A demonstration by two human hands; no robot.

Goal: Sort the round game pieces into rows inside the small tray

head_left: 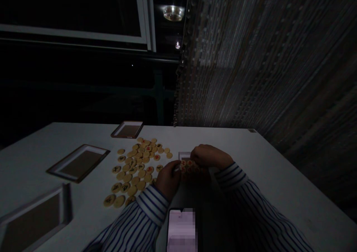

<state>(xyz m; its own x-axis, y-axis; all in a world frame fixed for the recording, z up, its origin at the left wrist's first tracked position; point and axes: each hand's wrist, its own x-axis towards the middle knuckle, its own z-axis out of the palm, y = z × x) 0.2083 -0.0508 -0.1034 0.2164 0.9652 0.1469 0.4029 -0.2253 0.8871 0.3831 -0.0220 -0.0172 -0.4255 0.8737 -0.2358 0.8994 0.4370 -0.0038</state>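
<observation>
Dim box point(184, 154); partly behind right hand point(211, 156)

From the wearer's head, a single view faces forward and down, over nearby striped sleeves point(132, 220), across a white table point(262, 170) toward a beaded curtain point(234, 62) at right.

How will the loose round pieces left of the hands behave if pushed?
The pieces mostly lie flat on the table, so they'll probably slide rather than roll. Crowded together, they may nudge neighbours. Being small, each is likely light.
</observation>
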